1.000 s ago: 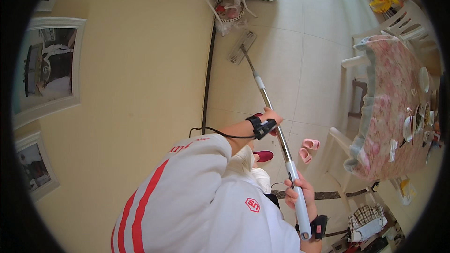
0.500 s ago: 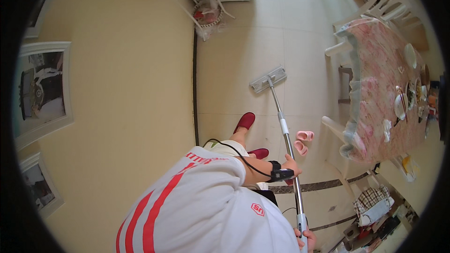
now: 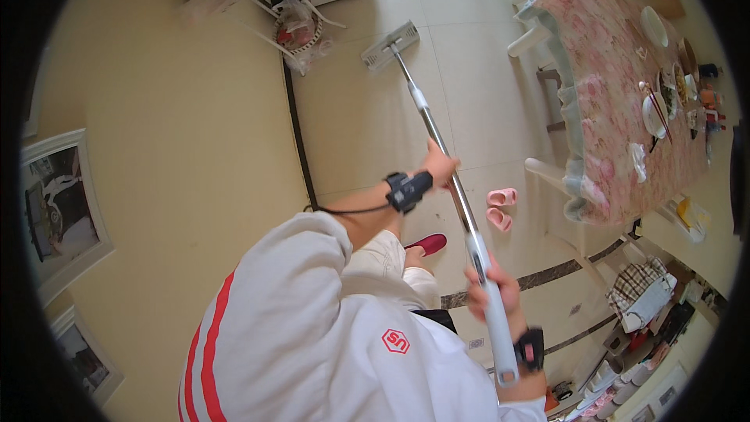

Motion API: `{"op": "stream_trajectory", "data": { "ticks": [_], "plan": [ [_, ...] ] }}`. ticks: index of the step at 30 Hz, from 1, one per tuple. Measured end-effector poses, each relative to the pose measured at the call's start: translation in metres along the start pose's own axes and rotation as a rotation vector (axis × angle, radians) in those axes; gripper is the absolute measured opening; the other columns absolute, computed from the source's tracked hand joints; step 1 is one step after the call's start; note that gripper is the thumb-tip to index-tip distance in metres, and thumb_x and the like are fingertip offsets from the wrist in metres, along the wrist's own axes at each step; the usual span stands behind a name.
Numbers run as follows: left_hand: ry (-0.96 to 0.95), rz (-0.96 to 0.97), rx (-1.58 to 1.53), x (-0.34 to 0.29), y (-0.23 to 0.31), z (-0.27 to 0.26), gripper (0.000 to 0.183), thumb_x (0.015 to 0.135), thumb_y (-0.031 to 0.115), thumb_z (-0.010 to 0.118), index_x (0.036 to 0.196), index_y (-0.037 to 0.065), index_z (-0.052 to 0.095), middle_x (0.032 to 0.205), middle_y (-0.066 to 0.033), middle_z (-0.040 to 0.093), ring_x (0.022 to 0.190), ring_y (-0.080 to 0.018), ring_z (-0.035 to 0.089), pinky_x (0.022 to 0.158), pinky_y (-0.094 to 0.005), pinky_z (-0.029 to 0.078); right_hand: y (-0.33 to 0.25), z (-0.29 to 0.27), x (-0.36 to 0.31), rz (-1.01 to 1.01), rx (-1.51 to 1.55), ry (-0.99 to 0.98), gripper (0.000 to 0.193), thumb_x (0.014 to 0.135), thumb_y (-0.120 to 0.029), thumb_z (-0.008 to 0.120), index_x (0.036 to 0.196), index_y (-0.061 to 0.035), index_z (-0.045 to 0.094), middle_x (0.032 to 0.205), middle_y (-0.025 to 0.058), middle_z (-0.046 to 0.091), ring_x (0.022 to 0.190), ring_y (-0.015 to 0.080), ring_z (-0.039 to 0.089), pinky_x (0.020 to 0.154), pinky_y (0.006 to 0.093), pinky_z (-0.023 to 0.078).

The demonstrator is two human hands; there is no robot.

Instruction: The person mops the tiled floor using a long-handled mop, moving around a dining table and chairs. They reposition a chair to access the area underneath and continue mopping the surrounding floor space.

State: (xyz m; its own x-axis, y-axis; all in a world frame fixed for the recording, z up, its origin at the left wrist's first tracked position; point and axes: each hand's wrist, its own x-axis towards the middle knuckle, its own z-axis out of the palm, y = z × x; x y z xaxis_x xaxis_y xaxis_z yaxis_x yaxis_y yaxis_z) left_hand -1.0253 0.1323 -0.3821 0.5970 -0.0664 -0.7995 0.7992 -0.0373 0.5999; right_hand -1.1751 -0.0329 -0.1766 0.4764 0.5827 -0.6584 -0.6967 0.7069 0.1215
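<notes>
A flat mop with a grey rectangular head [image 3: 377, 55] lies on the pale tiled floor, well ahead of me. Its silver pole [image 3: 429, 119] slants back toward my right side. My left hand [image 3: 439, 165] is wrapped around the metal pole about midway along. Lower down, my right hand [image 3: 494, 291] grips the light grey handle [image 3: 500, 336], whose end reaches past that wrist. Black devices are strapped on both wrists. Part of each hand's grip is hidden behind the pole.
A wall with framed pictures [image 3: 66, 203] rises on my left. A white rack [image 3: 301, 27] with bags stands at the far left. To the right is a table with a pink floral cloth [image 3: 605, 117], dishes and white chairs. Pink slippers [image 3: 500, 207] lie beside the pole.
The mop head has slid forward and to the left across the floor. Both hands have moved forward with the pole, and my right hand and forearm show more fully.
</notes>
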Motion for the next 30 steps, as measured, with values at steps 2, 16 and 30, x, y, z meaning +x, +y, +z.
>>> {"op": "stream_trajectory", "data": {
  "ticks": [2, 16, 30],
  "plan": [
    [0.097, 0.026, 0.072, 0.028, 0.021, -0.022, 0.055, 0.077, 0.015, 0.061, 0.113, 0.001, 0.023, 0.075, -0.0148, 0.054, 0.059, -0.0275, 0.06, 0.042, -0.0416, 0.053, -0.011, 0.011, 0.05, -0.044, -0.121, 0.093, 0.039, 0.085, -0.013, 0.051, 0.121, -0.0152, 0.036, 0.085, 0.0093, 0.05, 0.052, 0.0146, 0.051, 0.04, 0.0248, 0.045],
    [-0.819, 0.406, 1.962, 0.016, -0.063, 0.053, 0.023, 0.081, 0.027, 0.059, 0.091, 0.007, 0.063, 0.084, -0.01, 0.067, 0.079, -0.0287, 0.064, 0.06, -0.0629, 0.041, 0.045, -0.073, -0.048, 0.238, 0.537, 0.082, 0.026, 0.088, -0.028, 0.054, 0.08, -0.0054, 0.044, 0.054, -0.0011, 0.041, 0.046, 0.0081, 0.043, 0.045, 0.0203, 0.042],
    [-0.866, -0.331, 1.351, -0.196, -0.398, 0.31, 0.075, 0.077, 0.068, 0.043, 0.123, 0.01, 0.052, 0.104, -0.0139, 0.065, 0.102, -0.0322, 0.058, 0.095, -0.0506, 0.035, 0.185, -0.298, -0.41, -0.1, 0.455, 0.288, 0.041, 0.089, -0.018, 0.044, 0.128, -0.0051, 0.04, 0.069, 0.0052, 0.051, 0.043, 0.01, 0.041, 0.042, 0.0209, 0.037]
  ]
}}
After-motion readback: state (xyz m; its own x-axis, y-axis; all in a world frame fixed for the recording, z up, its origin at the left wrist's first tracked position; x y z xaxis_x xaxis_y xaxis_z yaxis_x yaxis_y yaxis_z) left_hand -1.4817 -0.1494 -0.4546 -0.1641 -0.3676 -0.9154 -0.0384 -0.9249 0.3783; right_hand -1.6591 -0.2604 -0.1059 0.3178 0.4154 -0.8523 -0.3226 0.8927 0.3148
